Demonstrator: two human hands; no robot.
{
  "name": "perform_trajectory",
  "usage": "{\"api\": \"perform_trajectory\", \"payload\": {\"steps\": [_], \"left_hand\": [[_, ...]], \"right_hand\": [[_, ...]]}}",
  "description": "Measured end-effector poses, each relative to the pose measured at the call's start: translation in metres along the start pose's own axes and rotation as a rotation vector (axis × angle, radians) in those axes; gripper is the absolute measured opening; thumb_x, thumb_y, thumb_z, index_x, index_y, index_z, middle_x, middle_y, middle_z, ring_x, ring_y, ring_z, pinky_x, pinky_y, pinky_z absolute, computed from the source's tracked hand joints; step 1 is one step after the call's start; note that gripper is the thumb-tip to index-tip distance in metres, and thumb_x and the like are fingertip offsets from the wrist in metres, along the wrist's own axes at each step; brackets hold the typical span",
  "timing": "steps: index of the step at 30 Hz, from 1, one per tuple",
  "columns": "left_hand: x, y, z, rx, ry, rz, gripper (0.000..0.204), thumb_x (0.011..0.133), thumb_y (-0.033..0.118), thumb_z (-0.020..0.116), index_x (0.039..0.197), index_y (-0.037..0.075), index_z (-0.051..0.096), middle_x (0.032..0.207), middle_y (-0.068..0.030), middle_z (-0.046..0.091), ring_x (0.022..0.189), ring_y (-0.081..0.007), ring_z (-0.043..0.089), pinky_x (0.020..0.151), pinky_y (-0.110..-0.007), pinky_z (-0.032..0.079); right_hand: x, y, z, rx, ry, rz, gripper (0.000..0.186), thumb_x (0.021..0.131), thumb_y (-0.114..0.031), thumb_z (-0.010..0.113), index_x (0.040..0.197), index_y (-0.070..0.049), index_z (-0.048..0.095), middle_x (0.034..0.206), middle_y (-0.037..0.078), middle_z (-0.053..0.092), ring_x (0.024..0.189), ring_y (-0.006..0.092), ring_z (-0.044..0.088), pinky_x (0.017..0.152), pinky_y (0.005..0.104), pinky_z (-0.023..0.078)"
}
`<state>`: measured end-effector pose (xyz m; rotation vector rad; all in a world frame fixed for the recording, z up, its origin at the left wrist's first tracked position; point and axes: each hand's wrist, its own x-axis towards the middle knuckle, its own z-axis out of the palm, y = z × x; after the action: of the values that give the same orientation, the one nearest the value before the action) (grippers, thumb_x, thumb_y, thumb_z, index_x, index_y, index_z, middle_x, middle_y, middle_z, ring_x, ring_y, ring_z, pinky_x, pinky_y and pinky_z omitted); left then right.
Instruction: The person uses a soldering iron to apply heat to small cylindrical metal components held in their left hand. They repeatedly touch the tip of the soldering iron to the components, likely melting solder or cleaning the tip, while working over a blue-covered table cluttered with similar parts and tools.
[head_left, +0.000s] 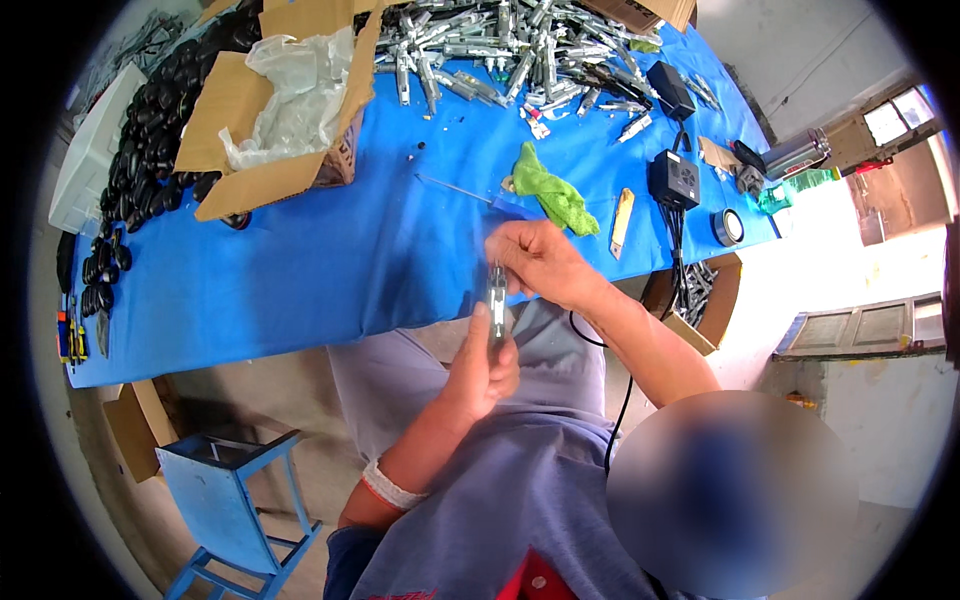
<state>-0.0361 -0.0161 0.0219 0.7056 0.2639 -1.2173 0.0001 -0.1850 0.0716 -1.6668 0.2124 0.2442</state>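
Note:
Over the near edge of the table, my left hand (484,368) is closed around a small narrow device (498,300) with a clear and silvery body, held upright. My right hand (545,262) has its fingers pinched together at the device's upper end; the fingertips are partly hidden. Just beyond the right knuckles is a screwdriver (455,188) with a thin metal shaft and blue handle, pointing left; I cannot tell whether the hand touches it. A crumpled green cloth (552,188) lies right behind it.
A blue-covered table (270,290) carries a pile of silvery devices (500,50) at the back. On the left are an open cardboard box (225,110) and many black parts (150,130). A black power adapter (675,180), tape roll (728,227) and utility knife (622,222) lie right.

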Motion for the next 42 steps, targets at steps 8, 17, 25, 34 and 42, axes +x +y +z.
{"api": "perform_trajectory", "payload": {"steps": [8,17,25,34,42], "left_hand": [[-0.001,0.001,-0.002,0.018,-0.007,-0.008,0.064,0.087,0.071,0.032,0.058,0.015,0.039,0.045,0.0036,0.029,0.033,-0.0094,0.024,0.034,-0.024,0.021],[0.001,0.015,0.012,-0.054,0.145,0.001,0.055,0.090,0.063,0.037,0.061,0.017,0.043,0.045,0.0054,0.033,0.033,-0.0089,0.031,0.031,-0.022,0.026],[-0.017,0.013,0.013,0.042,0.179,0.125,0.045,0.094,0.057,0.036,0.078,0.017,0.048,0.060,0.0070,0.036,0.044,-0.0032,0.032,0.034,-0.019,0.021],[-0.033,0.067,0.005,0.129,0.270,0.262,0.056,0.091,0.064,0.037,0.066,0.014,0.044,0.051,0.0040,0.031,0.039,-0.0092,0.028,0.037,-0.026,0.018],[-0.009,0.140,0.007,0.471,0.147,0.176,0.057,0.090,0.061,0.040,0.066,0.010,0.046,0.049,0.0019,0.035,0.038,-0.0100,0.032,0.038,-0.027,0.025]], "right_hand": [[-0.001,0.012,0.000,0.146,-0.006,0.079,0.025,0.093,-0.025,0.055,0.085,-0.002,0.063,0.063,0.001,0.056,0.052,0.0077,0.055,0.042,0.0203,0.042],[-0.032,0.016,0.026,-0.350,0.221,-0.195,0.038,0.083,-0.026,0.070,0.104,0.003,0.057,0.073,0.005,0.059,0.061,0.0103,0.054,0.053,0.0261,0.044],[-0.044,0.006,0.035,-0.392,0.189,-0.158,0.043,0.083,-0.014,0.067,0.118,0.008,0.052,0.063,0.008,0.058,0.057,0.0107,0.053,0.051,0.0278,0.043],[-0.081,-0.037,0.029,-0.076,-0.080,-0.146,0.029,0.086,-0.005,0.063,0.114,0.001,0.056,0.068,-0.002,0.054,0.059,0.0035,0.045,0.050,0.0221,0.036],[0.018,-0.159,-0.025,-0.184,0.295,-0.320,0.015,0.087,-0.016,0.062,0.090,-0.001,0.061,0.066,-0.002,0.055,0.057,0.0033,0.051,0.049,0.0199,0.040]]}}
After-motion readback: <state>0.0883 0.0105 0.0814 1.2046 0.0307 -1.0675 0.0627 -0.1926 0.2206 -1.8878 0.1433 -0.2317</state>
